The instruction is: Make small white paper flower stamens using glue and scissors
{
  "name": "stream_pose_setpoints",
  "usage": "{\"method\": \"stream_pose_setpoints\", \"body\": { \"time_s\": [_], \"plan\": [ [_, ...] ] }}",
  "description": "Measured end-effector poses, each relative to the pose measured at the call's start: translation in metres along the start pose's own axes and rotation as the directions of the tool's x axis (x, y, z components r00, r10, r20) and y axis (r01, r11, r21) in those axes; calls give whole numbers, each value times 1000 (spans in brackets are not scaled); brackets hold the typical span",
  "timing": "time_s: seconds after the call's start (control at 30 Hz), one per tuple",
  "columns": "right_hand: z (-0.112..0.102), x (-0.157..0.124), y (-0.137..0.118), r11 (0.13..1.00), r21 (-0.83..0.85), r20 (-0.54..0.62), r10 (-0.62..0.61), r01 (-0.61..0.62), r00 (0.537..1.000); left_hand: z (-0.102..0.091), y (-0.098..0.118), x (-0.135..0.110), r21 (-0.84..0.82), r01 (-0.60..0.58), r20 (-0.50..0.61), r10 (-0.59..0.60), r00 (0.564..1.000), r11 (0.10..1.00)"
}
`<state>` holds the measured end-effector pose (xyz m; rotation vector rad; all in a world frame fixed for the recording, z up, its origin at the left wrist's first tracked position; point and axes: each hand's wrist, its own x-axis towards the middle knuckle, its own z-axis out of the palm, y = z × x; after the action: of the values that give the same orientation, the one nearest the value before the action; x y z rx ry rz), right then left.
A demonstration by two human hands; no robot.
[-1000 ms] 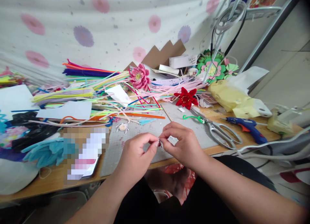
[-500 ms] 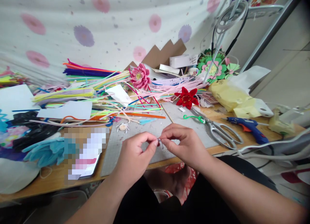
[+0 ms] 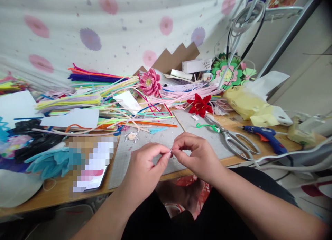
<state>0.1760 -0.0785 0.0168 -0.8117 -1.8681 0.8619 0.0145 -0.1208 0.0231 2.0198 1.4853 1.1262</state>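
My left hand (image 3: 146, 165) and my right hand (image 3: 195, 155) meet fingertip to fingertip above the near edge of the grey cutting mat (image 3: 120, 163). Each is closed in a pinch between thumb and forefinger. A small, thin, dark piece (image 3: 171, 152) shows at the fingertips; the fingers hide most of it, and its kind is not clear. Beyond my left hand a small cream-coloured piece with little legs (image 3: 132, 136) lies on the mat. A thin wooden stick (image 3: 179, 121) and a bent green pipe cleaner (image 3: 207, 126) lie beyond my right hand.
Scissors (image 3: 237, 141) and a blue glue gun (image 3: 269, 136) lie to the right, with cables beside them. A red flower (image 3: 199, 105) and a pink flower (image 3: 150, 81) stand behind. Bundled pipe cleaners (image 3: 70, 102) fill the back left; a phone (image 3: 97, 179) lies front left.
My fingertips have shifted slightly and closed tighter round the small piece, so less of it shows. Things on the table stay in place.
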Motion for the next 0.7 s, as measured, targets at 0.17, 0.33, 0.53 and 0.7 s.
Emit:
{"method": "stream_pose_setpoints", "body": {
  "time_s": [0.17, 0.33, 0.53, 0.7],
  "plan": [
    [1, -1, 0, 999, 32, -4, 34, -34, 999, 1, -1, 0, -42, 70, -5, -70, 998, 997],
    [-3, 0, -1, 984, 167, 108, 46, -63, 993, -2, -2, 1, -170, 228, 65, -220, 973, 959],
    [-6, 3, 0, 964, 225, 169, 104, -141, 980, -5, -2, 2, -137, 247, 98, -235, 967, 959],
    [-3, 2, -3, 973, 155, 157, 146, -170, 977, -3, 1, 3, -10, 232, 98, -230, 968, 973]
  ]
}}
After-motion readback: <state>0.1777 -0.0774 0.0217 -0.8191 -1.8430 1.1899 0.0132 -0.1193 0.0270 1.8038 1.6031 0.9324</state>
